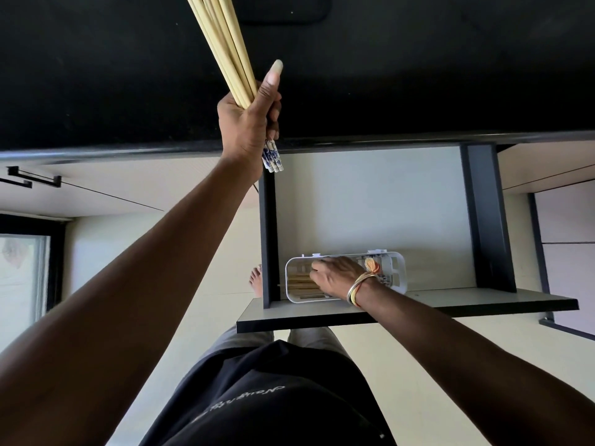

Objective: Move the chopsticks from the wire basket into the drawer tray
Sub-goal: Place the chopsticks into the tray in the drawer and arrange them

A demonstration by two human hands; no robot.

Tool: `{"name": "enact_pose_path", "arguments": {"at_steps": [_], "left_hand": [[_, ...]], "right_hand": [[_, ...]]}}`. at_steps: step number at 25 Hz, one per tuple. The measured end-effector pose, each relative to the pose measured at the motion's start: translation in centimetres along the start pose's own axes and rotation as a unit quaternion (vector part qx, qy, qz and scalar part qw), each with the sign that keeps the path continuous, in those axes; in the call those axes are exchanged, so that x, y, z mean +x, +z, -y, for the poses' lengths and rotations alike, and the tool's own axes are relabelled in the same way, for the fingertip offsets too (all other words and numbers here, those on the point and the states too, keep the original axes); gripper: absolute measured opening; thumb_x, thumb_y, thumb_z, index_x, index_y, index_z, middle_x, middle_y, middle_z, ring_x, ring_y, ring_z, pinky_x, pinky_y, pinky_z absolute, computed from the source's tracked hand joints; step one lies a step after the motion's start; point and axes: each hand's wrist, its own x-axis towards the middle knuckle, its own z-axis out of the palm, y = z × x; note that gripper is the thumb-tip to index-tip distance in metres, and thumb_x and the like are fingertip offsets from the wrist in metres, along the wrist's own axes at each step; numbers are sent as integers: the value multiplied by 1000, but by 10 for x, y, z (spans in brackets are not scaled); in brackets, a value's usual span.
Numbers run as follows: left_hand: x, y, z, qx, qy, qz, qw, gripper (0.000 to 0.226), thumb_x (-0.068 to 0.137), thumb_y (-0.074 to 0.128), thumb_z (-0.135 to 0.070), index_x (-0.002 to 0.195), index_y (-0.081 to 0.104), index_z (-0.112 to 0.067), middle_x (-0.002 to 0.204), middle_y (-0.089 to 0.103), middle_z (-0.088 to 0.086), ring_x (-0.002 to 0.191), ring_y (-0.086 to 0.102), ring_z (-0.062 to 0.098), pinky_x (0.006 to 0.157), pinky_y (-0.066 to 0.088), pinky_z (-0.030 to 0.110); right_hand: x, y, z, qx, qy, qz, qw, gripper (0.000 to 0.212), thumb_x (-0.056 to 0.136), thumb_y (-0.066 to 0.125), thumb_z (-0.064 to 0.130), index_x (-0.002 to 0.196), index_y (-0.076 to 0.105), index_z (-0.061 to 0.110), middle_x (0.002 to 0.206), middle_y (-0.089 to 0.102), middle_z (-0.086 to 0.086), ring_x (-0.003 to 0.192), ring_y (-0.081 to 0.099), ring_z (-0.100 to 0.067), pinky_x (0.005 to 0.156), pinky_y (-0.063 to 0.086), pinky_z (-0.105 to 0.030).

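My left hand (249, 123) is raised over the black counter edge and is shut on a bundle of several pale chopsticks (219, 43) with blue-and-white patterned ends (273, 159). Below, an open drawer (370, 201) holds a white oblong tray (394, 268) near its front. My right hand (338, 278), wearing bangles at the wrist, rests inside that tray with its fingers on a few chopsticks (301, 283) lying there. I cannot tell whether those fingers grip them. No wire basket shows in this view.
The black countertop (418, 75) fills the top of the view. The drawer has dark side walls (269, 239) and a dark front panel (322, 317). Pale cabinet fronts (112, 194) with black handles lie left, and my bare foot (256, 280) stands on the pale floor.
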Motion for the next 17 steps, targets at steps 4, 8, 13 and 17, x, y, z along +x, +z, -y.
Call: {"name": "enact_pose_path", "arguments": {"at_steps": [4,8,13,17], "left_hand": [[2,-2,-2,2,7,0,1000,37,95,73,-29,65,56,-16,56,51,0,44,40,11,41,32,27],[3,-3,-1,2,5,-5,1000,36,96,73,-28,65,57,-16,56,52,0,44,41,10,42,33,26],[5,-2,-1,0,8,-3,1000,37,95,74,-28,64,57,-17,57,51,1,46,41,11,42,32,27],[5,2,1,2,4,-1,1000,37,95,74,-29,64,57,-16,56,52,1,45,40,11,42,32,27]], "right_hand": [[-1,3,4,75,38,10,996,43,98,32,32,111,63,6,116,64,-20,107,60,-37,88,46,-43],[1,-1,2,161,123,62,977,29,89,42,22,61,44,15,74,60,-13,69,52,-32,63,38,-37],[-11,-2,-16,95,98,71,988,27,84,41,12,57,42,14,58,47,-6,54,41,-24,58,45,-41],[-10,-1,-7,-3,41,58,997,21,85,48,1,67,55,9,66,56,-7,61,55,-25,54,39,-33]]}}
